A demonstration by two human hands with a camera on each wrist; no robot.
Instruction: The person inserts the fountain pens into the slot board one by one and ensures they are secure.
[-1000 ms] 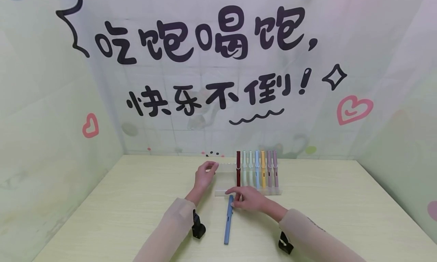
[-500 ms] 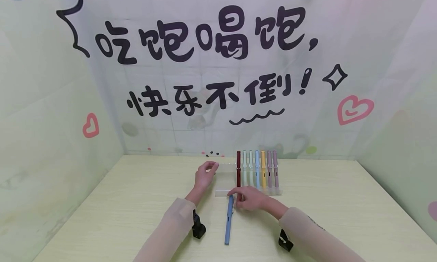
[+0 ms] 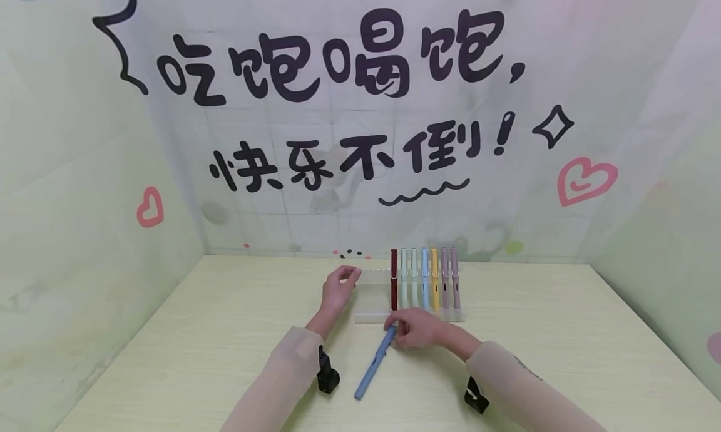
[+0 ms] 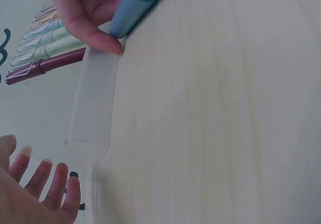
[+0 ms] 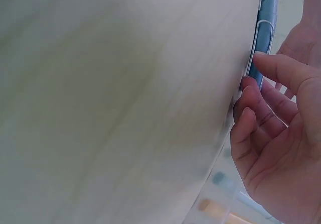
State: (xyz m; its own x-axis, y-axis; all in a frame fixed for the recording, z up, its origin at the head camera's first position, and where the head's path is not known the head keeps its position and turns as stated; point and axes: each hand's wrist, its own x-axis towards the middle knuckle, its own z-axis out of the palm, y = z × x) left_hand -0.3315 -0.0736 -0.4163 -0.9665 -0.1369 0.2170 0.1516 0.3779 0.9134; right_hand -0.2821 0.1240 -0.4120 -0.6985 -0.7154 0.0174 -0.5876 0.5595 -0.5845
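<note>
A blue pen (image 3: 372, 369) with a metal clip lies slanted on the table in front of a clear pen stand (image 3: 368, 318). Thumb and fingers of my right hand (image 3: 417, 327) pinch it near its clip end, as the right wrist view shows, while its other end points toward me and to the left. At the left end of the stand is my left hand (image 3: 337, 291), its fingertips close to the back corner. Those fingers look relaxed and spread in the left wrist view. A dark red pen (image 3: 393, 282) stands in the rack closest to the bare left part.
Right of the dark red pen, several pens fill the rack, among them a light blue pen (image 3: 425, 282), a yellow pen (image 3: 435, 282) and a mauve pen (image 3: 455, 282). A printed cloth backdrop (image 3: 360, 225) rises behind the pale wooden table (image 3: 225, 344).
The blue pen has turned from nearly straight to slanted, its near end shifting left and its clip end right. My right hand has moved slightly right. The left hand has stayed put.
</note>
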